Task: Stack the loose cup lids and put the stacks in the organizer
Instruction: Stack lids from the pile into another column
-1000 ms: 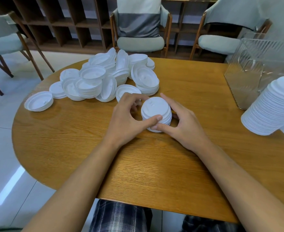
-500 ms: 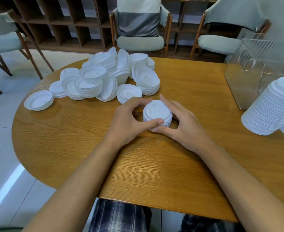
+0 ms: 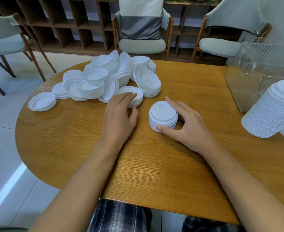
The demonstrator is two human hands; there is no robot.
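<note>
Round wooden table (image 3: 154, 173) fills centre of frame. Clear ribbed organizer (image 3: 248, 76) stands at upper right, near the table's far edge. Tall leaning stack of lids (image 3: 275, 111) at right edge, just below the organizer. Loose lid pile (image 3: 102, 79) spread across upper centre-left, lids tilted and overlapping.

Right hand (image 3: 189, 126), centre-right: thumb on near side and forefinger round far side of small lid stack (image 3: 163, 116), which sits on the table. Left hand (image 3: 119, 116), centre: fingers nearly straight, laid across top of a short lid stack (image 3: 137, 98) at the pile's near edge; thumb spread by its rim, contact unclear. Single lid (image 3: 41, 101) lies apart at mid left.
</note>
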